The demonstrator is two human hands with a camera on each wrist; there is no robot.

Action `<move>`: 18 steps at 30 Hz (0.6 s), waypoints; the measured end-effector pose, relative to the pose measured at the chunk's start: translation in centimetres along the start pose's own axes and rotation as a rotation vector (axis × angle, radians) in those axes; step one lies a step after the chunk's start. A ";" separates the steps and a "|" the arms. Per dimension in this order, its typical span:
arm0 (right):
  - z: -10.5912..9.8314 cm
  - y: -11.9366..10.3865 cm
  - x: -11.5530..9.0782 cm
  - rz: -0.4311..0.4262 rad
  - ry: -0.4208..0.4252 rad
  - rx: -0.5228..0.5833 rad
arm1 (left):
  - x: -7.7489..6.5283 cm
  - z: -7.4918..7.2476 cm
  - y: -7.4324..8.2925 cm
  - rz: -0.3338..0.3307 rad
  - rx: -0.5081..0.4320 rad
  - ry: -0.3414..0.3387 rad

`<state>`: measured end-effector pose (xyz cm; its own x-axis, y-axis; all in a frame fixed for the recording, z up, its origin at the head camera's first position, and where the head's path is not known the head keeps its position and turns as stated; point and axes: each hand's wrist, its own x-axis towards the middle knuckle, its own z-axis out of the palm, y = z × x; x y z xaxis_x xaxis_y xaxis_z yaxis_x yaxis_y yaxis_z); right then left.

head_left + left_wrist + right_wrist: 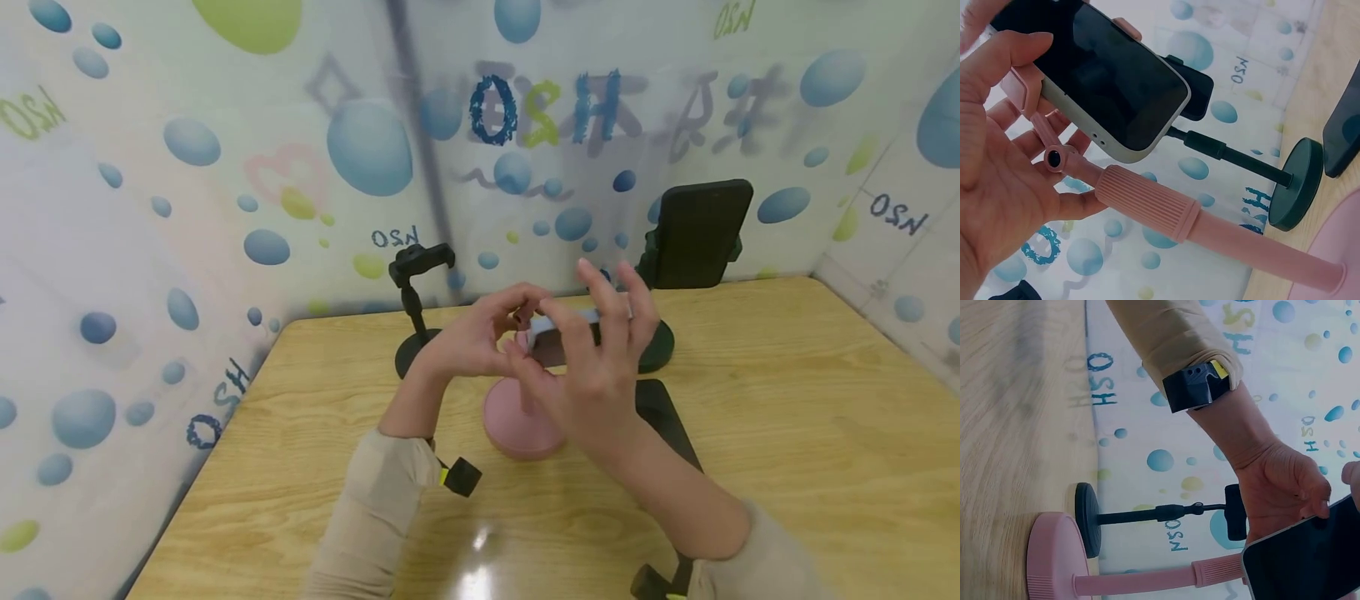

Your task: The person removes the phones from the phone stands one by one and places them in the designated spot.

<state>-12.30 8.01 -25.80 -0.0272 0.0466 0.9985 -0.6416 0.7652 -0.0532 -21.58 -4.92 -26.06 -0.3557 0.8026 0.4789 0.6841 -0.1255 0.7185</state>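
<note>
A smartphone in a pale case (1122,81) sits in the clamp (1022,87) of a pink phone stand (1147,200), its dark screen tilted toward me. My left hand (476,333) holds the clamp end of the stand. In the left wrist view its thumb lies at the phone's edge, with the other fingers behind the clamp and neck joint. From the other side my right hand (600,375) grips the phone by its edges, fingers over the top and thumb below. Below both hands, the round pink base (521,425) rests on the wooden table.
Behind to the right stands a dark green phone stand (655,346) with a black phone (705,233) upright in it. A black stand (412,300) with a bare clamp is at the back left. Another dark phone (663,408) lies flat on the table (810,400), beneath my right forearm.
</note>
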 end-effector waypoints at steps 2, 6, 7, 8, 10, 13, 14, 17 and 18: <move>0.1 0.2 -0.1 0.001 -0.002 -0.022 | 0.0 0.0 0.1 -0.007 0.009 0.003; 0.2 0.5 -0.4 -0.009 -0.022 -0.054 | 0.1 -0.1 0.1 -0.012 0.010 0.006; 0.2 0.6 -0.4 -0.014 -0.025 -0.063 | 0.1 -0.1 0.1 -0.006 0.007 0.005; 0.2 0.7 -0.4 -0.019 -0.028 -0.072 | 0.2 -0.1 0.0 0.001 -0.003 0.003; 0.3 0.7 -0.4 -0.022 -0.031 -0.083 | 0.3 0.0 -0.1 0.028 -0.028 -0.002; 0.3 0.8 -0.4 -0.028 -0.038 -0.084 | 0.5 0.0 -0.3 0.063 -0.083 -0.008; 0.3 0.8 -0.4 -0.030 -0.041 -0.081 | 0.5 0.0 -0.4 0.072 -0.103 -0.010; 0.4 0.7 -0.2 -0.039 -0.053 -0.072 | 0.6 0.1 -0.6 0.082 -0.157 -0.014; 0.4 0.7 -0.2 -0.041 -0.055 -0.071 | 0.6 0.1 -0.6 0.080 -0.173 -0.016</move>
<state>-13.09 8.31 -25.99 -0.0452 -0.0193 0.9988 -0.5875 0.8091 -0.0110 -22.18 -4.32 -26.24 -0.2939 0.7949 0.5308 0.5899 -0.2861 0.7551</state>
